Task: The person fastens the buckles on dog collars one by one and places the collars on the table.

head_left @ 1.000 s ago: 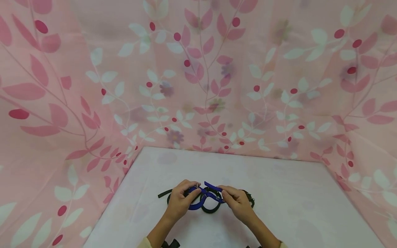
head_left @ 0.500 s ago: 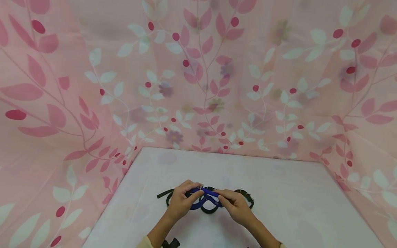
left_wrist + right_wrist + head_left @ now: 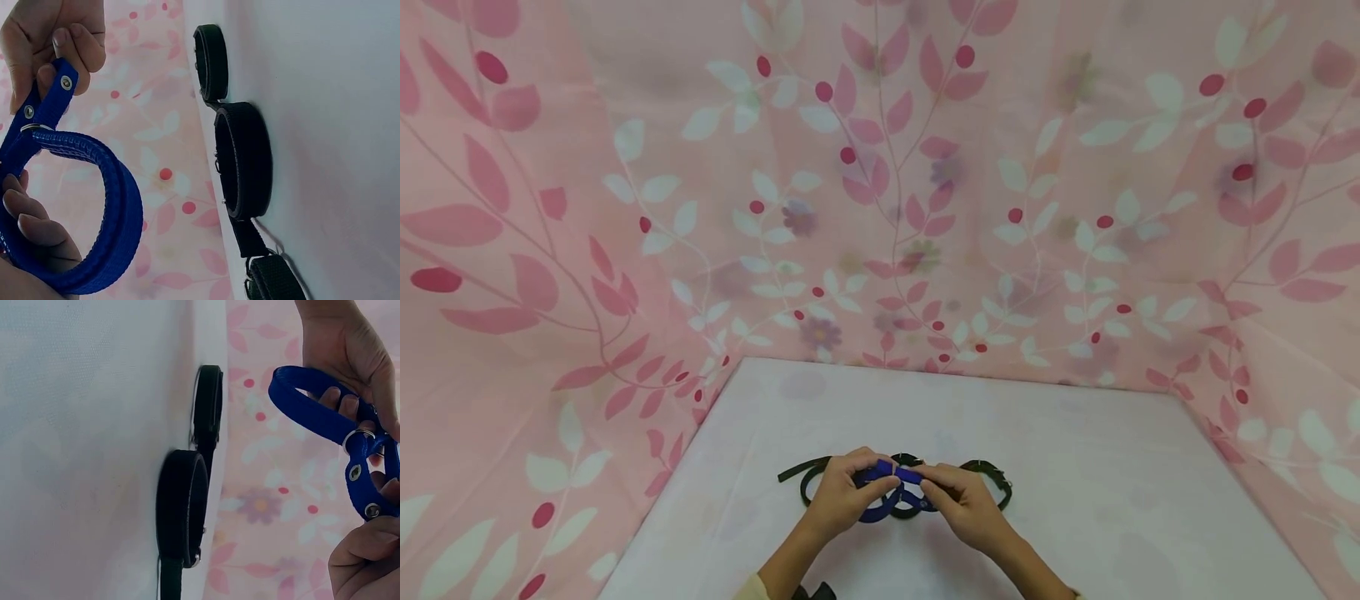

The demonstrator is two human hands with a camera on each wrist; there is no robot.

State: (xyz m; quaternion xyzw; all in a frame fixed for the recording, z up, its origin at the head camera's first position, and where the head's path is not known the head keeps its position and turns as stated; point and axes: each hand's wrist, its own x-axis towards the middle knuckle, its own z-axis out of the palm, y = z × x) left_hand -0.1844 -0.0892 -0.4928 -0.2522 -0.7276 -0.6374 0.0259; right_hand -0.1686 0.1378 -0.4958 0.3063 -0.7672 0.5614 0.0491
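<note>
A blue webbing collar (image 3: 122,206) with metal eyelets and a ring is held up between both hands. My left hand (image 3: 841,498) grips its left part, fingers curled round the band. The right hand (image 3: 966,507) pinches the eyeletted strap end (image 3: 357,478). In the head view the fingertips of both hands lie close together, with a blue strap end crossing between them. The left wrist view shows the padded loop hanging round and open. Fingers partly hide where the strap passes by the ring (image 3: 359,439).
Behind the hands stand several linked black collars (image 3: 256,162) on the white tabletop (image 3: 1075,467). One black strap end (image 3: 805,468) extends to the left. A dark object (image 3: 820,592) sits at the front edge. Pink floral cloth (image 3: 880,208) encloses the back and sides.
The right hand has moved left toward the left hand. The blue strap end, earlier raised apart, now lies across to the left fingers. The black collars stay in place.
</note>
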